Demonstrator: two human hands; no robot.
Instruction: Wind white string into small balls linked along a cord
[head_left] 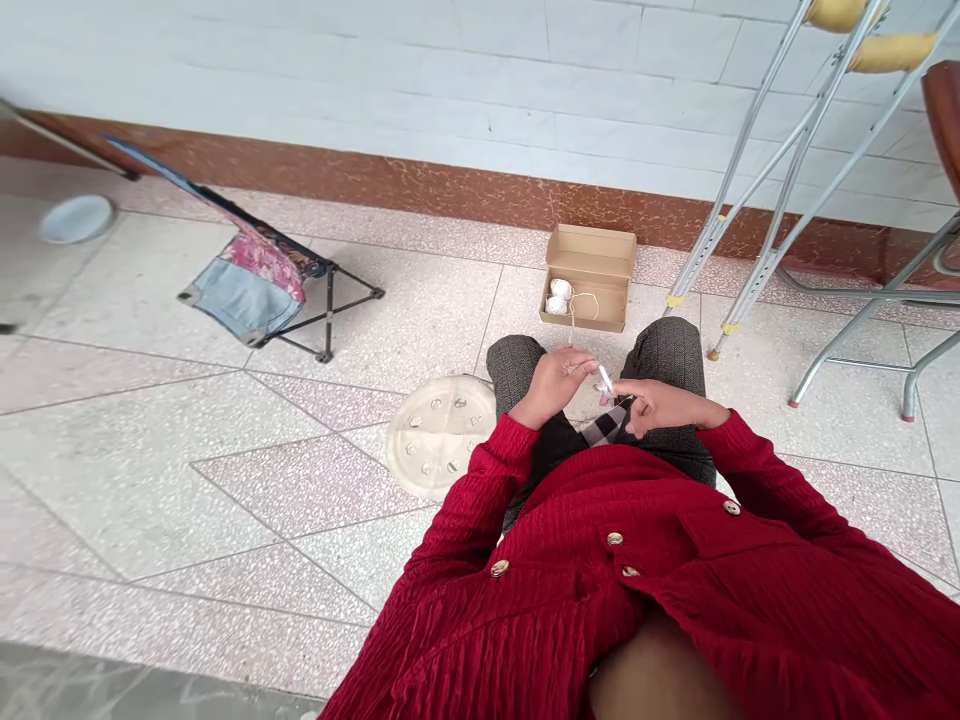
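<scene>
My left hand pinches one small white piece; my right hand touches it, grip unclear; at 12 o'clock, one cardboard box holds two yarn balls.

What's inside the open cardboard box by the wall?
Two white balls, apparently yarn, sit inside the cardboard box at its left, a pale strand looping beside them. The bottom beneath the balls is covered, so I can't tell what's there.
</scene>
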